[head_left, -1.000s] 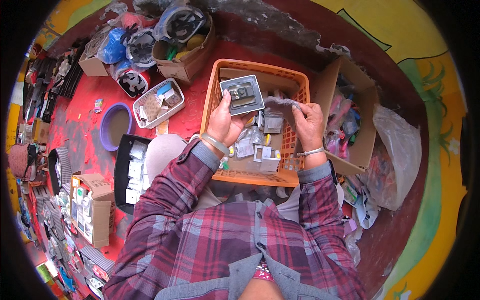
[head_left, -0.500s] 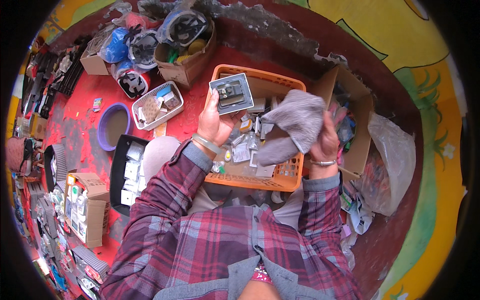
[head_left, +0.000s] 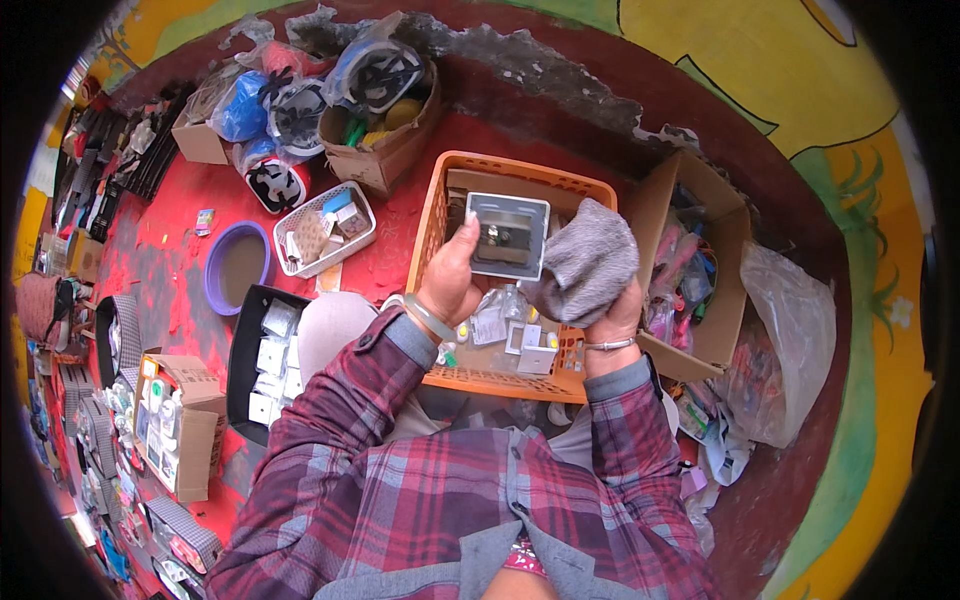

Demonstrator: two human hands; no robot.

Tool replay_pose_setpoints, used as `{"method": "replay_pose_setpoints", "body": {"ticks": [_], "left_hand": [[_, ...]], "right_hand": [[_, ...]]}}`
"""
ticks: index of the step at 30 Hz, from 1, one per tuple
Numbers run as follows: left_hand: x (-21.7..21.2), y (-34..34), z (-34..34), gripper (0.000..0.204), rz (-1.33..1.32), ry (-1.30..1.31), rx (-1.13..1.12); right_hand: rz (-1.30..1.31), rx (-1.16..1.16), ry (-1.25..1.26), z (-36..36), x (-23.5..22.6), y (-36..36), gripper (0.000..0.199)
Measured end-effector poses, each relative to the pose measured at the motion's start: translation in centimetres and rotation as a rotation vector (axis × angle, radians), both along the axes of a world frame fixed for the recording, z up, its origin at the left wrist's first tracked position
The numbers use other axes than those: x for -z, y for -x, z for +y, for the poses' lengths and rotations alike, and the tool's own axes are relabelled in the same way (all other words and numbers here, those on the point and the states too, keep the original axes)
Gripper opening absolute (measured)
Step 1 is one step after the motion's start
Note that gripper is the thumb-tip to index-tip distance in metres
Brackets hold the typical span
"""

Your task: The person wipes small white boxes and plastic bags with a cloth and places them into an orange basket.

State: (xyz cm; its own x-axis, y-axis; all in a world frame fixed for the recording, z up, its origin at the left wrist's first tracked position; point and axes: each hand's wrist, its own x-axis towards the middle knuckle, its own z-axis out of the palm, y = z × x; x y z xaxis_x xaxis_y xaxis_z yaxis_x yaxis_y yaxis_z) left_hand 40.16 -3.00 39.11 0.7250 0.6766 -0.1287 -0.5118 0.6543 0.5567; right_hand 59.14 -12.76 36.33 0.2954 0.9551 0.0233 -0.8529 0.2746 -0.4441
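Note:
My left hand grips a square, grey-rimmed electrical wall fitting by its left edge, thumb on top. Its back faces up, showing a dark hollow with small metal terminals; whether it is a switch or a socket I cannot tell. A grey cloth is bunched in my right hand, its near part at the fitting's right edge. Both hands are over an orange plastic basket. Inside it lie small white boxes, clear packets and other small parts, partly hidden beneath the fitting and cloth.
Right of the basket stands an open cardboard box of bagged goods, beside a clear plastic bag. To the left are a white basket, a purple basin and a black tray of white packets. Wrapped helmets sit farther back.
The fitting has come lower and rightward, and now lies squarer to me. The cloth, spread loosely before, is bunched up and closer to the fitting. The whole view has shifted slightly.

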Motion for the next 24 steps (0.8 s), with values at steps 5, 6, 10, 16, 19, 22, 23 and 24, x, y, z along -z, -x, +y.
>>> {"method": "replay_pose_setpoints", "body": {"ticks": [5,6,10,16,19,22,23,24], "left_hand": [[1.4,-0.9,-1.9,0.042,0.200,-0.334,0.246],[2.3,-1.0,-1.7,0.042,0.266,-0.533,0.190],[2.1,-0.9,-1.2,0.042,0.325,-0.638,0.154],[1.9,-1.3,-1.9,0.045,0.543,-0.380,0.183],[1.8,-1.4,-2.0,0.045,0.459,-0.249,0.161],[2.3,-1.2,-1.9,0.055,0.336,-0.097,0.245],[2.4,-1.3,-2.1,0.058,0.290,0.032,0.265],[2.5,-1.6,-2.4,0.060,0.243,0.162,0.283]], "right_hand": [[-0.352,-0.082,0.188,0.0,-2.9,2.6,0.038],[-0.334,-0.081,0.244,0.2,-3.3,2.9,0.034],[-0.388,-0.055,0.300,0.0,-2.6,3.1,0.023],[-0.782,0.247,0.361,0.4,-1.9,3.3,0.023],[-1.300,0.460,0.525,0.6,-1.2,2.3,0.022],[-1.848,0.604,0.675,0.5,-3.0,2.7,0.022],[-1.985,0.659,0.535,0.3,-3.0,2.9,0.022],[-2.115,0.711,0.385,0.1,-3.0,3.1,0.023]]}}
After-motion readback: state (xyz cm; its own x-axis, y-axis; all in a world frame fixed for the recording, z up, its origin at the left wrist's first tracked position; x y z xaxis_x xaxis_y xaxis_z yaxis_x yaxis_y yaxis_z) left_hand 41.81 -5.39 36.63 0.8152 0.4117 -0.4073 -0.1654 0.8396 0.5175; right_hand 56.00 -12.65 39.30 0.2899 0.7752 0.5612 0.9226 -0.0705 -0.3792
